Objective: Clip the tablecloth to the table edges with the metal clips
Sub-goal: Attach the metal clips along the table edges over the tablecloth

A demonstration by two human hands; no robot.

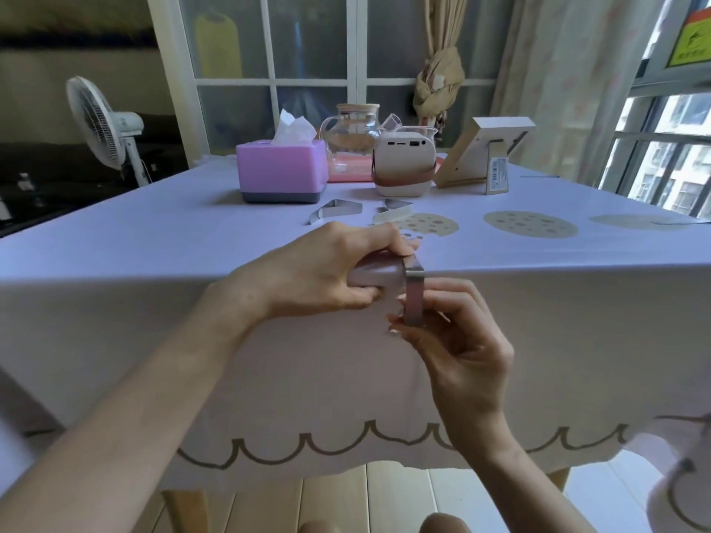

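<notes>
Head cam looks down at the near edge of the table (184, 509), which is covered by a pale lilac tablecloth (154, 244) with a scalloped brown line along its hanging hem. One metal clip (413, 298) sits right on that near edge, roughly in the middle: its top end is hooked over onto the tabletop and its flat face hangs down the front of the cloth.

The right hand (458, 340) has the clip pinched, fingertips curled in against its lower part from the right side. I can't tell how far under the table the clip reaches. The left hand (327, 271) is just to the left of the clip, touching it, with fingers curled over the top of the cloth-covered edge and thumb tucked underneath, so it's gripping the tablecloth against the table.

Two spare clips (334, 210) lie side by side on the tabletop, a bit beyond the hands. Further back there's a purple tissue box (281, 171), a glass jug (352, 136) behind it, a small white gadget with a brown strap (404, 167) and a picture frame (481, 151) seen from the back at the far right of that row. A white fan (100, 121) stands off to the far left, beyond the table.
</notes>
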